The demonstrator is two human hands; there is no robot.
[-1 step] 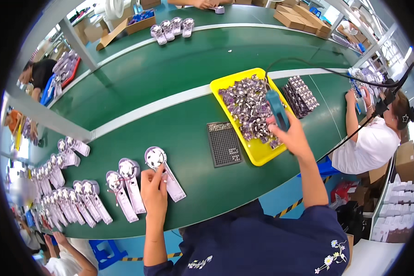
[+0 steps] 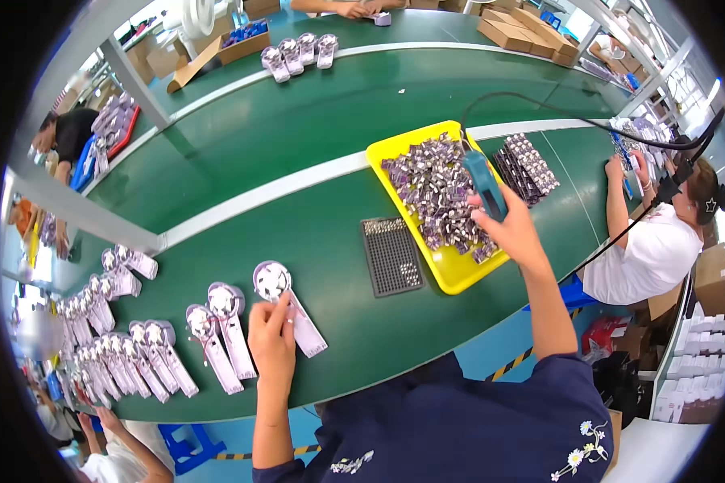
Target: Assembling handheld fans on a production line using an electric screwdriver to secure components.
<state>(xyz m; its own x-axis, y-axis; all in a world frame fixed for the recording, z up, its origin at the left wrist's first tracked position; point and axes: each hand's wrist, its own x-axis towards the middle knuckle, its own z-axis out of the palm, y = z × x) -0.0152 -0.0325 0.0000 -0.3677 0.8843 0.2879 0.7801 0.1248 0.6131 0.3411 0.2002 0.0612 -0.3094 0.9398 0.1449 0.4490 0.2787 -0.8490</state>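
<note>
My left hand (image 2: pixel 272 336) rests its fingers on a white hand-held fan part (image 2: pixel 286 302) with a round head and a flat handle, lying on the green conveyor belt (image 2: pixel 298 137). My right hand (image 2: pixel 511 229) is shut on a blue electric screwdriver (image 2: pixel 483 181) whose black cable (image 2: pixel 540 105) arcs away to the right. That hand hovers over the near edge of a yellow tray (image 2: pixel 451 278) heaped with several small purple-white parts. A black screw grid plate (image 2: pixel 391 256) lies just left of the tray.
More fan parts (image 2: pixel 225 322) lie in a row to my left, with a dense batch (image 2: pixel 113 354) further left. A stack of small parts (image 2: pixel 528 165) sits right of the tray. A person in white (image 2: pixel 660 241) works at the right. Other workers and cardboard boxes (image 2: pixel 507 32) line the far side.
</note>
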